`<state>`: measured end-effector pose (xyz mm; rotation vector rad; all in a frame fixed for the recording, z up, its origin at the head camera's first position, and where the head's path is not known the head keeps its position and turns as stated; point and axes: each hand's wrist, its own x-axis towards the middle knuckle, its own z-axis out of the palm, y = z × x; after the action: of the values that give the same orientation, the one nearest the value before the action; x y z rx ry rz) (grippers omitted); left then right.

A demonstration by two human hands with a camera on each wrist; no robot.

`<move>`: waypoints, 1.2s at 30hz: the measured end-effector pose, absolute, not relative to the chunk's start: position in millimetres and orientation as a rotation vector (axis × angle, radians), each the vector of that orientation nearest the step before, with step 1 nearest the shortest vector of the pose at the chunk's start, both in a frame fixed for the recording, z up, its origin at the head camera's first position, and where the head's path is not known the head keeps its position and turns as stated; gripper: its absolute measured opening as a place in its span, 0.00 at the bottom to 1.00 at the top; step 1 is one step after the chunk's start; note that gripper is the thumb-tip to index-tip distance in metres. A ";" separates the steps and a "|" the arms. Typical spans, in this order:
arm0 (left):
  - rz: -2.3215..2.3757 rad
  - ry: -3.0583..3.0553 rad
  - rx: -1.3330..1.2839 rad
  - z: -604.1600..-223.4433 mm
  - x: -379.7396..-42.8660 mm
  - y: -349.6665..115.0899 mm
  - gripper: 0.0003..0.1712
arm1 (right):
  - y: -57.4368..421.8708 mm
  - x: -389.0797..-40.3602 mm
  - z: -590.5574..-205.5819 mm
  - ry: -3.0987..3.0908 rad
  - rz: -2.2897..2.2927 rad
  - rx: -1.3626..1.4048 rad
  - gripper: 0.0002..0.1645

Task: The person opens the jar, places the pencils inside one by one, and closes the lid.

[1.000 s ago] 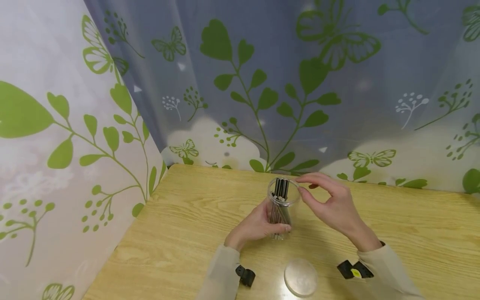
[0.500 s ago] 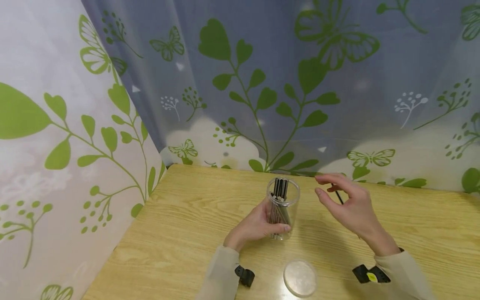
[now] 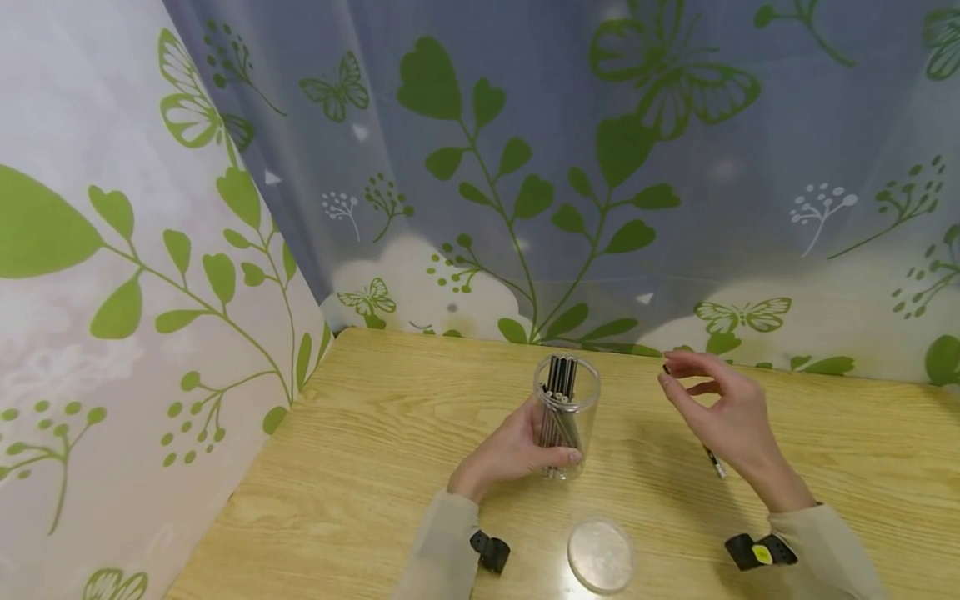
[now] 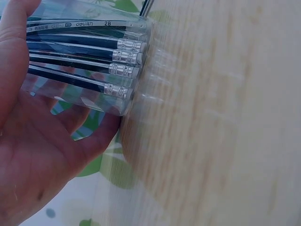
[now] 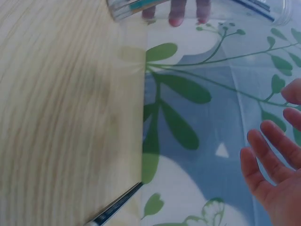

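Observation:
Wrapped round a clear plastic jar (image 3: 588, 429), my left hand (image 3: 502, 458) holds it upright on the wooden table. Inside are several dark pencils (image 3: 560, 379), one of them marked 2B in the left wrist view. Their silver ferrules and white erasers (image 4: 122, 70) show at the jar's base. My right hand (image 3: 723, 408) is to the right of the jar, fingers apart and holding nothing. Under it a single pencil (image 3: 714, 462) lies on the table, partly covered by the hand. The right wrist view shows this pencil (image 5: 115, 205) apart from the fingers (image 5: 275, 146).
A round clear lid (image 3: 600, 556) lies on the table in front of the jar. The wooden table (image 3: 360, 467) meets a leaf-patterned curtain (image 3: 465, 192) at the back and another patterned sheet (image 3: 127, 375) on the left.
My right hand has moved right, away from the jar's rim, and the pencil on the table has come into sight beneath it. The left hand and jar have stayed put.

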<state>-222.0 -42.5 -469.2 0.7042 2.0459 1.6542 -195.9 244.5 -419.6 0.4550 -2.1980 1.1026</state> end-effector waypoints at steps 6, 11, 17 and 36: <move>1.672 2.020 0.708 -469.0 -222.3 -42.6 0.47 | 255.0 -202.9 -429.0 -2.259 1.080 0.321 0.18; 1.682 1.994 0.724 -468.6 -222.8 -44.0 0.47 | 265.4 -210.3 -437.6 -2.351 1.045 0.238 0.17; 1.689 1.980 0.721 -467.4 -222.0 -43.9 0.48 | 277.6 -215.9 -446.0 -2.460 1.066 0.124 0.19; 1.679 2.004 0.695 -468.0 -221.3 -43.4 0.45 | 298.8 -236.8 -461.7 -2.929 1.038 0.052 0.31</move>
<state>-221.3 -43.4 -468.0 0.6952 2.0040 1.6791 -236.8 298.8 -461.7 0.0517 -2.9287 1.0383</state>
